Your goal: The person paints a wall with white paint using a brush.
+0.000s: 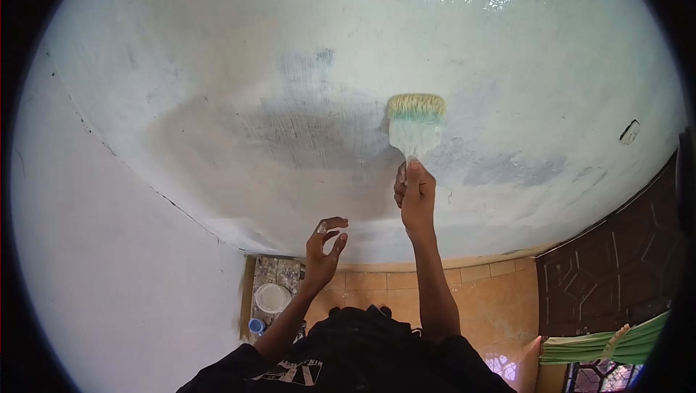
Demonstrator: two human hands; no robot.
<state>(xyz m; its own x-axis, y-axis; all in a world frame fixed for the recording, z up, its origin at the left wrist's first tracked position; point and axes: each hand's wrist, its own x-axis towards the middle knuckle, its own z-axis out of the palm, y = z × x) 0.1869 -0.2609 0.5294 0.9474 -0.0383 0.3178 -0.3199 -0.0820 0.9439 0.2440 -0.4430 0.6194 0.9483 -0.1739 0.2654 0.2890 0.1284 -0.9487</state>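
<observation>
A wide paintbrush (416,128) with pale bristles, greenish near the base, is upright against the wall (304,190). My right hand (415,193) grips its handle from below, the thumb lying along the front. Grey, streaky patches show on the wall on both sides of the brush, and wet paint shines near the top. Lower and to the left, my left hand (325,248) is raised with curled fingers apart and nothing between them. White smears mark its fingers.
Down at the left, a paint-spattered board (278,268) bears a round white container (272,297), with a blue cup (257,326) nearby. An orange tiled floor (478,299) lies below. At right are a dark patterned door (609,255) and a green curtain (580,349). A wall corner runs down the left.
</observation>
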